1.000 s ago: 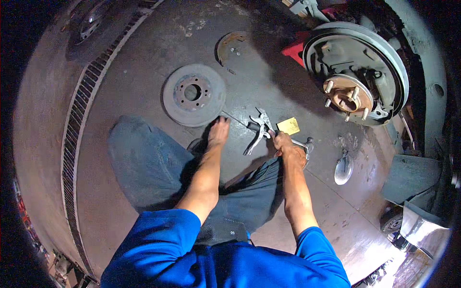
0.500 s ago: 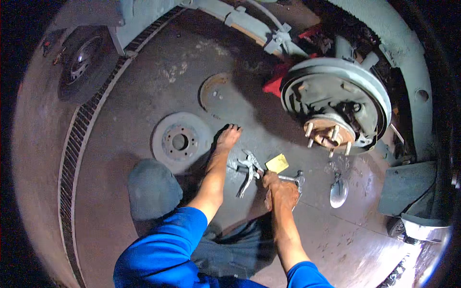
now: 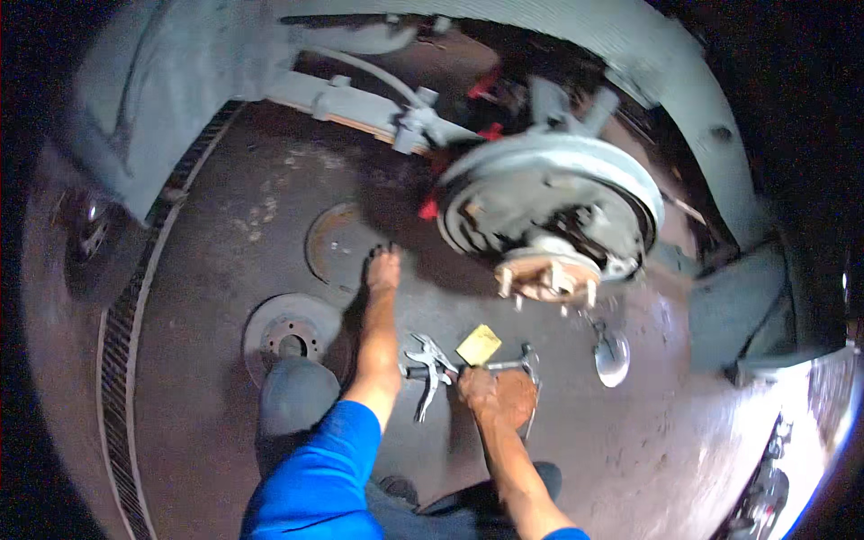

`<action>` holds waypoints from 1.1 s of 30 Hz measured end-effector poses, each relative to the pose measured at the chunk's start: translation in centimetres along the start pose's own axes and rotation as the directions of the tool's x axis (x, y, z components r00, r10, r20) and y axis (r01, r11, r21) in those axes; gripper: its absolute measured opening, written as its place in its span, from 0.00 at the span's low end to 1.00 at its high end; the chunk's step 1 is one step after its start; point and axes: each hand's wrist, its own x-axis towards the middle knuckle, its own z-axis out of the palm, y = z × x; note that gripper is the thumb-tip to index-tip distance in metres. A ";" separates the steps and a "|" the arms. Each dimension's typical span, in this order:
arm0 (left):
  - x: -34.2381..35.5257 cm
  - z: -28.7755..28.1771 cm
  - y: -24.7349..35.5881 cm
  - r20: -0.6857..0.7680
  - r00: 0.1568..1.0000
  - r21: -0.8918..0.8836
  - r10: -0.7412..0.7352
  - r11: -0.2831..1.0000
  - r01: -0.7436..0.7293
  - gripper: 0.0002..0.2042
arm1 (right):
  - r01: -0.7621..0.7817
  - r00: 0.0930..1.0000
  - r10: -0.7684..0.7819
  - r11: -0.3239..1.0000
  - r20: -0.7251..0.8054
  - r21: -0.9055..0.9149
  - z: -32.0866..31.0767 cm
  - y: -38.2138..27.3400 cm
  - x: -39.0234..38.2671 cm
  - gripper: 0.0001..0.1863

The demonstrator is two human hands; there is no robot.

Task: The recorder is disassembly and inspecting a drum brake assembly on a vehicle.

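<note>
Right hand (image 3: pixel 493 396) grips hammer (image 3: pixel 517 365); left hand (image 3: pixel 383 268) flat on floor (image 3: pixel 225 225)

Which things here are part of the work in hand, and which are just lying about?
In hand:
right hand on metal hand tools
left hand flat on the floor

Lying about:
round brake disc
yellow card
rusty backing plate

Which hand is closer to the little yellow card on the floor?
Right. The right hand rests on the tools just below the yellow card. The left hand reaches farther up the floor, well left of it.
</note>
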 end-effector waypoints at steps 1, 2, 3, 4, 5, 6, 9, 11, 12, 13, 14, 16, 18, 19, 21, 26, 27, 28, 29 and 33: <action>-0.7 -0.9 0.5 -0.026 1.000 -0.052 -0.003 0.999 0.002 0.17 | -0.080 0.997 0.080 0.996 0.011 0.034 0.2 0.6 0.0 0.36; -1.7 -2.1 1.0 -0.051 0.999 -0.104 -0.006 0.995 0.001 0.20 | -0.095 0.987 0.115 0.981 -0.111 0.169 0.0 1.2 -0.6 0.36; -2.4 -3.8 1.4 -0.066 0.997 -0.166 -0.047 0.985 0.036 0.23 | -0.107 0.965 0.168 0.953 -0.200 0.284 -0.9 2.0 -1.5 0.35; -2.9 -5.5 2.2 0.110 0.970 -0.277 -0.218 0.930 0.241 0.21 | -0.100 0.893 0.312 0.840 -0.324 0.533 -2.1 2.5 -2.6 0.33; -4.2 -7.2 3.6 0.227 0.929 -0.309 -0.294 0.883 0.355 0.20 | -0.081 0.795 0.492 0.665 -0.354 0.743 -3.9 3.6 -4.0 0.29; -6.1 -9.0 4.8 0.328 0.875 -0.326 -0.355 0.827 0.458 0.19 | 0.095 0.656 0.578 0.575 -0.486 0.812 -6.0 4.5 -5.6 0.25; -12.8 -14.7 9.6 0.518 0.809 -0.169 0.277 0.961 -0.221 0.27 | 0.459 0.393 0.757 0.330 -0.522 0.825 -12.1 7.6 -10.3 0.17; -15.7 -18.5 14.2 0.590 0.739 -0.208 0.323 0.946 -0.248 0.25 | 0.526 0.189 0.653 0.563 -0.733 0.637 -15.3 9.2 -12.4 0.14; -16.9 -20.5 15.7 0.578 0.732 -0.287 0.360 0.930 -0.231 0.24 | 0.553 0.176 0.614 0.585 -0.770 0.593 -16.7 9.7 -12.6 0.12; -17.7 -22.5 17.2 0.587 0.700 -0.380 0.407 0.902 -0.206 0.23 | 0.591 0.127 0.560 0.620 -0.819 0.516 -17.8 10.0 -12.5 0.11; -18.6 -24.4 18.5 0.537 0.720 -0.407 0.440 0.882 -0.236 0.18 | 0.560 0.129 0.549 0.647 -0.826 0.518 -18.7 10.2 -12.2 0.09; -19.2 -28.2 19.9 0.568 0.675 -0.464 0.471 0.861 -0.210 0.20 | 0.473 0.132 0.513 0.719 -0.848 0.508 -19.8 10.2 -11.1 0.08; -19.9 -31.7 20.8 0.564 0.654 -0.562 0.503 0.815 -0.142 0.16 | 0.399 0.173 0.540 0.726 -0.824 0.560 -20.2 9.9 -9.9 0.07; -19.8 -33.5 21.2 0.510 0.681 -0.561 0.526 0.803 -0.200 0.16 | 0.441 0.094 0.515 0.746 -0.852 0.499 -20.2 9.8 -9.5 0.07; -19.1 -37.4 22.0 0.389 0.704 -0.651 0.595 0.718 -0.247 0.13 | 0.487 0.034 0.587 0.697 -0.809 0.527 -20.0 9.6 -8.8 0.06; -12.3 -45.8 28.3 -0.159 0.694 -0.573 0.703 0.506 -0.644 0.08 | 0.441 0.130 0.611 0.670 -0.781 0.597 -19.3 9.9 -8.2 0.07; -10.4 -46.8 30.1 -0.197 0.659 -0.535 0.726 0.484 -0.693 0.08 | 0.441 0.106 0.603 0.684 -0.791 0.581 -19.2 10.0 -8.1 0.07; -8.5 -47.3 31.8 -0.134 0.715 -0.532 0.687 0.558 -0.636 0.08 | 0.466 0.074 0.597 0.687 -0.799 0.557 -19.1 10.2 -8.1 0.07; -6.4 -47.5 33.8 -0.098 0.739 -0.537 0.666 0.590 -0.603 0.08 | 0.473 0.128 0.619 0.649 -0.775 0.597 -19.0 10.4 -8.0 0.07; 2.5 -45.4 41.5 0.549 0.451 -0.416 0.704 0.697 -0.584 0.20 | 0.543 0.128 0.642 0.592 -0.756 0.595 -18.4 11.2 -8.1 0.08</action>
